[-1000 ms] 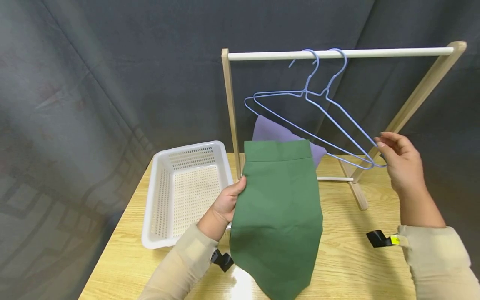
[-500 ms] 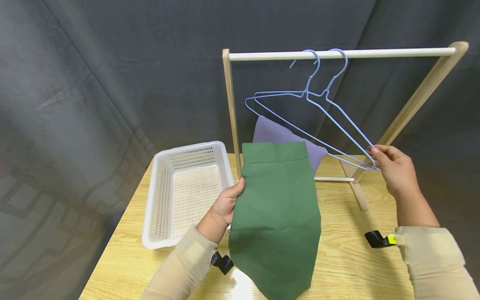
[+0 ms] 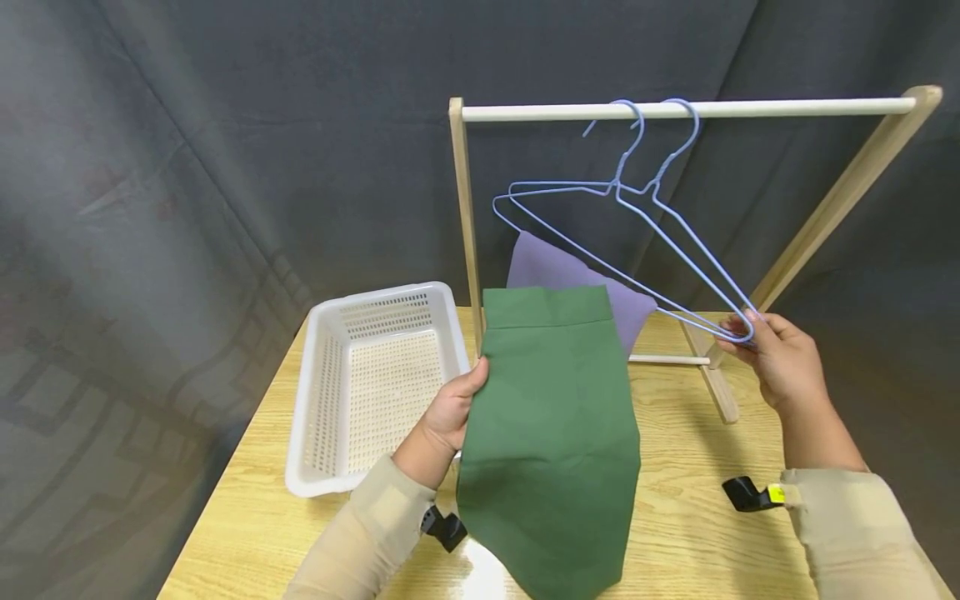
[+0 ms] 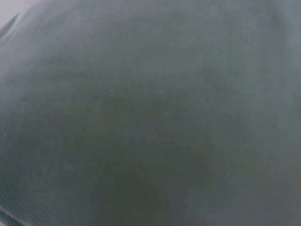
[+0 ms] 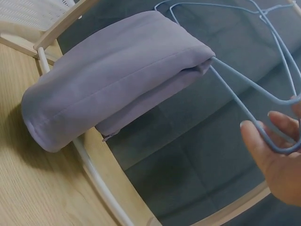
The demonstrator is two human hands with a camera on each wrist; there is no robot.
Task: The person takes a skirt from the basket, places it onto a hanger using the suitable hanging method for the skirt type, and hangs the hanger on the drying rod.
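Observation:
In the head view, my left hand holds a green cloth by its left edge, thumb in front and fingers hidden behind. The cloth hangs down over the table, a stitched band along its top. Blurred green cloth fills the left wrist view. My right hand grips the right lower corners of two blue wire clothes hangers, the first hanger and the second hanger, both hooked on the rail. A folded purple cloth drapes over a hanger's lower bar, partly hidden behind the green cloth in the head view.
The wooden rack has a white top rail and a right post. Left of it, a white perforated basket stands on the wooden table. A dark grey curtain hangs behind.
My right hand has moved down and left along the hangers, and its fingers now close round their corners. The green cloth, held in my left hand, has dipped slightly.

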